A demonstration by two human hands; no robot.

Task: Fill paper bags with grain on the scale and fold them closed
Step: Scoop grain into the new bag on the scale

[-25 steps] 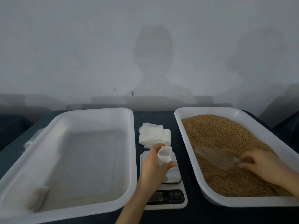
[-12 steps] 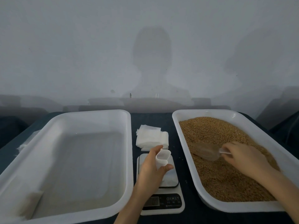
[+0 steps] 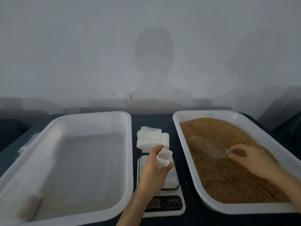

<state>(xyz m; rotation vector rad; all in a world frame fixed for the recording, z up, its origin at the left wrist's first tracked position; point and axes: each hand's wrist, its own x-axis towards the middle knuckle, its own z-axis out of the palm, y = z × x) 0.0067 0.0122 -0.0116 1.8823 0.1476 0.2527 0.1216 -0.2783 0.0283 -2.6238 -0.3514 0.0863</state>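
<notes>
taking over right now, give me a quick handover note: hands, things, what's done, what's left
Left hand holds an opened paper bag upright over the scale.
Right hand grips the clear scoop by its handle, its mouth in the grain in the right tray.
Flat bags are stacked behind the scale; the left tray holds one white packet near its front corner.
Done: bag opened.
Left: scoop grain into the bag, weigh, fold it closed.
</notes>
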